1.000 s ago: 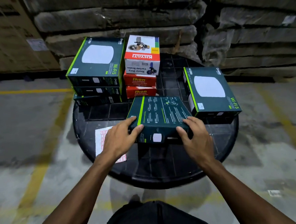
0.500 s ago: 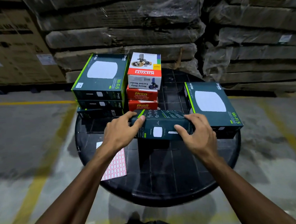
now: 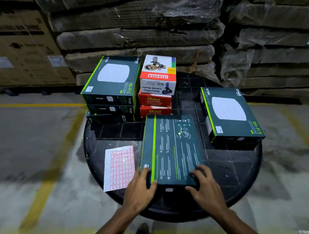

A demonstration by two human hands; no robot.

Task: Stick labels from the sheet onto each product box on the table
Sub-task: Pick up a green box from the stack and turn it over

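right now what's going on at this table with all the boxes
A person is labelling product boxes on a round black table. Both hands hold the near edge of a dark green box lying back-side up: the left hand at its left corner, the right hand at its right. The label sheet lies just left of that box, untouched. A stack of similar green boxes, red and white boxes and another green box sit further back.

Wrapped pallet stacks (image 3: 137, 37) behind, yellow floor line (image 3: 50, 179) at left.
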